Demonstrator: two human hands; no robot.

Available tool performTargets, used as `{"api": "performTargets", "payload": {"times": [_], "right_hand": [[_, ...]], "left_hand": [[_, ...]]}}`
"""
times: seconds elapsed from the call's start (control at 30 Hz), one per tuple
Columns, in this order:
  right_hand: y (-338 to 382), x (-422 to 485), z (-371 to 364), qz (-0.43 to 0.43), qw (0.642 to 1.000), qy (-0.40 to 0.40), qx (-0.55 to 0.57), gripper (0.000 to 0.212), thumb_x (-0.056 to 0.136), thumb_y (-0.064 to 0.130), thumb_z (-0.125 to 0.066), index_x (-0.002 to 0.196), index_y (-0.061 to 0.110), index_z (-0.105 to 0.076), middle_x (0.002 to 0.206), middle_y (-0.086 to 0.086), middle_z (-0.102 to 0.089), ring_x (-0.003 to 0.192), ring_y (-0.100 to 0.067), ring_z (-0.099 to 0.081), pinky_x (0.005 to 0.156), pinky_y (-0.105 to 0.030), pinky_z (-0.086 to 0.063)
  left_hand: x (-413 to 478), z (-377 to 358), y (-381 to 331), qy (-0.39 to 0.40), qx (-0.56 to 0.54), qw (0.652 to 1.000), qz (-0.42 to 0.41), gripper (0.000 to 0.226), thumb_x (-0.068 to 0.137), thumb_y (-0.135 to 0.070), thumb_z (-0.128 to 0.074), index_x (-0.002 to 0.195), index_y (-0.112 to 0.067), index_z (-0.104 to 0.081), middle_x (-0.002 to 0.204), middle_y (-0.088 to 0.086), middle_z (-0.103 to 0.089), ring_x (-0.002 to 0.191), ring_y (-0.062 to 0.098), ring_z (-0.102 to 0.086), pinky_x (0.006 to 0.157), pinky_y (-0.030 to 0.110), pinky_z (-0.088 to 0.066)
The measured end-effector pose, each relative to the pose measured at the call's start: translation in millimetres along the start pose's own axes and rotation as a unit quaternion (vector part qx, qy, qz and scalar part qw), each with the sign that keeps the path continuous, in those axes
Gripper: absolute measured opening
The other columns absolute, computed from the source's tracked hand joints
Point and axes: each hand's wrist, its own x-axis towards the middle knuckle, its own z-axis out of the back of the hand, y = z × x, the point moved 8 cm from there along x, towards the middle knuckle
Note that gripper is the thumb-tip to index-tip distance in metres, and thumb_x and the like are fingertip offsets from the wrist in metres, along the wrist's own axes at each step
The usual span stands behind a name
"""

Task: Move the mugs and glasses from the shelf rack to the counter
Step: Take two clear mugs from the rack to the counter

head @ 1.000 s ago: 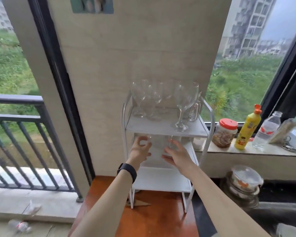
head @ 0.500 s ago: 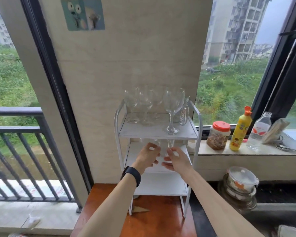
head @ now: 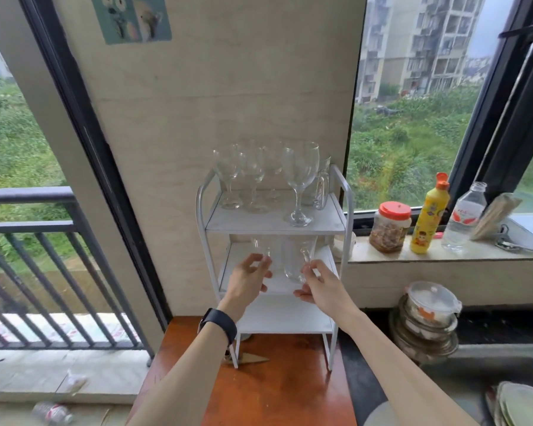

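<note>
The left hand [head: 249, 282] curls its fingers [head: 253, 261] round a glass [head: 260, 249]; the right hand [head: 322, 285] pinches a mug [head: 294, 259] handle.

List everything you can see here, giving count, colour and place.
Counter: one, reddish-brown, foreground.
Shelf rack: one, white, on the counter.
Wine glasses: four it seems, clear, top shelf.
Handled mug: one, clear, top shelf, right.
Small glass: one, clear, middle shelf, left.
Tall mug: one, clear, middle shelf, right.
Jar: one, red lid, windowsill.
Squeeze bottle: one, yellow, windowsill.
Water bottle: one, clear, windowsill.
Stacked bowls: a few, lidded, right of the counter.
Left hand: grips the small glass.
Right hand: pinches the tall mug's handle.
</note>
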Motion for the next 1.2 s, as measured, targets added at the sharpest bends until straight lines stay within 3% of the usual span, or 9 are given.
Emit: {"api": "performTargets", "payload": {"times": [0.1, 0.23, 0.37, 0.43, 0.53, 0.63, 0.83, 1.07, 1.2], "right_hand": [[-2.5, -16.7, -1.5, 0.01, 1.0, 0.01, -0.008, 0.017, 0.104, 0.042, -0.047, 0.109, 0.03, -0.058, 0.087, -0.006, -0.059, 0.081, -0.017, -0.077, 0.078, -0.023, -0.06], [8.3, -28.4, -0.3, 0.018, 0.997, -0.008, -0.076, 0.022, 0.102, 0.048, -0.047, 0.11, 0.031, -0.059, 0.085, 0.0, -0.064, 0.07, -0.014, -0.071, 0.08, -0.036, -0.061], [26.5, -29.9, 3.9, 0.007, 0.989, -0.043, -0.138, 0.047, 0.092, 0.071, -0.041, 0.116, 0.034, -0.059, 0.086, 0.005, -0.064, 0.072, -0.014, -0.066, 0.066, -0.031, -0.056], [32.5, -28.2, 4.7, 0.002, 0.988, -0.06, -0.142, 0.055, 0.091, 0.075, -0.035, 0.11, 0.032, -0.064, 0.092, 0.004, -0.066, 0.078, -0.016, -0.067, 0.067, -0.031, -0.055], [34.4, -22.0, -2.7, -0.012, 0.994, -0.043, -0.104, 0.049, 0.099, 0.064, -0.035, 0.1, 0.029, -0.069, 0.095, 0.005, -0.07, 0.078, -0.015, -0.068, 0.063, -0.029, -0.054], [32.2, -16.4, -11.2, -0.018, 0.997, -0.022, -0.075, 0.047, 0.103, 0.057, -0.034, 0.096, 0.023, -0.066, 0.092, 0.005, -0.074, 0.065, -0.011, -0.068, 0.059, -0.027, -0.054], [29.2, -20.5, -14.2, 0.051, 0.991, -0.056, -0.111, 0.05, 0.103, 0.057, -0.033, 0.088, 0.015, -0.056, 0.077, 0.002, -0.059, 0.054, -0.009, -0.056, 0.061, -0.029, -0.05], [11.2, -69.1, -8.5, 0.099, 0.988, -0.077, -0.086, 0.047, 0.102, 0.056, -0.037, 0.081, 0.017, -0.053, 0.064, 0.012, -0.051, 0.053, -0.008, -0.05, 0.052, -0.022, -0.046], [-6.7, -118.3, 9.6, 0.104, 0.987, -0.095, -0.074, 0.043, 0.104, 0.051, -0.038, 0.078, 0.021, -0.055, 0.061, 0.009, -0.056, 0.054, -0.01, -0.055, 0.056, -0.021, -0.048]], "left_hand": [[-20.0, 6.7, 4.8, -0.003, 0.019, 1.0, -0.022, 0.022, 0.097, -0.048, -0.055, 0.104, -0.029, -0.062, 0.087, -0.003, -0.074, 0.053, 0.009, -0.062, 0.059, 0.026, -0.047], [-34.8, 4.6, 1.7, 0.009, 0.028, 0.999, -0.025, 0.027, 0.098, -0.05, -0.051, 0.108, -0.026, -0.059, 0.09, -0.002, -0.073, 0.054, 0.007, -0.064, 0.053, 0.024, -0.047], [-37.1, -5.6, 4.0, 0.043, -0.051, 0.997, 0.048, 0.038, 0.096, -0.056, -0.05, 0.113, -0.023, -0.059, 0.093, 0.003, -0.074, 0.06, 0.016, -0.07, 0.052, 0.023, -0.048], [-38.3, -13.4, 5.2, 0.075, -0.058, 0.993, 0.071, 0.044, 0.093, -0.066, -0.046, 0.11, -0.029, -0.062, 0.103, 0.003, -0.073, 0.068, 0.02, -0.074, 0.058, 0.025, -0.053], [-34.7, -18.0, 5.0, 0.081, -0.039, 0.994, 0.067, 0.051, 0.092, -0.071, -0.038, 0.103, -0.028, -0.064, 0.105, 0.002, -0.072, 0.073, 0.018, -0.075, 0.067, 0.03, -0.058], [-30.1, -17.9, 7.1, 0.061, -0.024, 0.997, 0.047, 0.055, 0.094, -0.069, -0.032, 0.103, -0.022, -0.057, 0.101, 0.003, -0.069, 0.062, 0.013, -0.072, 0.06, 0.026, -0.055], [-31.3, -13.2, 12.9, 0.054, -0.016, 0.997, -0.048, 0.053, 0.088, -0.071, -0.031, 0.095, -0.023, -0.052, 0.089, 0.003, -0.063, 0.057, 0.009, -0.067, 0.058, 0.022, -0.054], [-57.3, -11.9, 21.8, 0.077, 0.026, 0.991, -0.106, 0.043, 0.095, -0.063, -0.036, 0.096, -0.025, -0.057, 0.083, -0.002, -0.062, 0.06, 0.008, -0.066, 0.064, 0.029, -0.056], [-85.6, -24.2, 25.4, 0.108, 0.054, 0.986, -0.112, 0.044, 0.097, -0.063, -0.037, 0.101, -0.024, -0.059, 0.086, -0.004, -0.065, 0.063, 0.013, -0.069, 0.069, 0.036, -0.06]]}}
